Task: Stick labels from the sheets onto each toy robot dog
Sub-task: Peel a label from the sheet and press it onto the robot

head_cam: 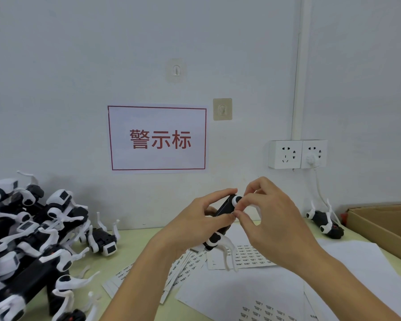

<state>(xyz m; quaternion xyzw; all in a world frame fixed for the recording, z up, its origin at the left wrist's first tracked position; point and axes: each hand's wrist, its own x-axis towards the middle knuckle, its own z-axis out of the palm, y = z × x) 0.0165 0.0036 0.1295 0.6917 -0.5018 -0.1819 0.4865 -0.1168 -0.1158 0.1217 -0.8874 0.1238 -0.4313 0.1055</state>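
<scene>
**Both hands on one toy robot dog, raised over the label sheets**

At the centre of the frame the left hand (195, 218) grips a black-and-white toy robot dog (222, 218) by its dark body, fingers curled over the top and thumb underneath. The right hand (271, 218) meets it from the right, with thumb and forefinger pinched together at the dog's side, just below a round white joint; whether a label sits between those fingertips is too small to tell. The dog is tilted, its white legs hanging down toward the lower centre, clear of the worktop (134, 242).

Directly beneath the hands lie the label sheets (245, 256), white strips printed with rows of small dark labels, some fanned out toward the lower left. Larger white backing sheets (241, 290) spread under them toward the lower right, one with more labels at the bottom edge.

At the left of the frame a heap of toy robot dogs (26, 230) is piled together, and one dog (102, 239) lies apart at its right edge. Another single dog (324, 221) lies on its back at the right, near a cardboard box (384, 225) at the right edge.

On the wall behind, a red-bordered sign (158, 139) hangs at centre, with two adhesive hooks (222, 109) above it and a double wall socket (298, 154) to the right with a white plug in it.
</scene>
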